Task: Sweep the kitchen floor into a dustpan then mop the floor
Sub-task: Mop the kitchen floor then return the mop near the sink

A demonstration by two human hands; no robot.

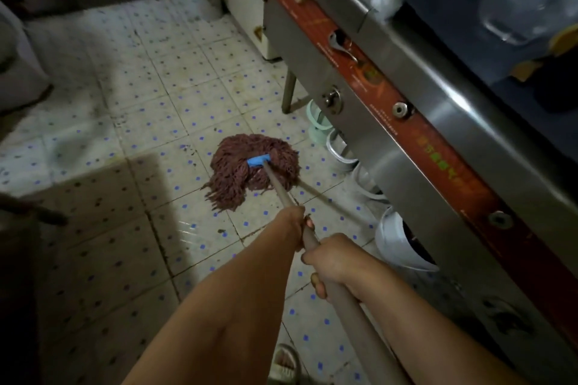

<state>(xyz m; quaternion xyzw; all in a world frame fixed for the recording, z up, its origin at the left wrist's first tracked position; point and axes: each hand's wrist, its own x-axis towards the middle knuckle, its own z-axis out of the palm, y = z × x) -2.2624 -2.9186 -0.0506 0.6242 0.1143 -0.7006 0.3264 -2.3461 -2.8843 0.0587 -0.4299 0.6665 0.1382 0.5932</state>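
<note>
Mop [253, 170], reddish-brown strings splayed on the floor [150, 97], blue clamp.

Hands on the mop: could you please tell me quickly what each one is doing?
Left hand: closed around the mop handle.
Right hand: closed around it, nearer the body.

The mop head [251, 170] lies on the tiled floor [131, 109], in the middle of the view, and its handle [283, 189] runs back from it toward the person. The left hand [292, 223] grips the handle nearer to the mop head; the right hand [336, 262] grips it behind, closer to the body. At the right stands a metal cooker unit [391, 97], and buckets [397, 244] sit on the floor under its front edge, right of the mop. A foot in a sandal [285, 362] stands on the floor below the arms.
</note>
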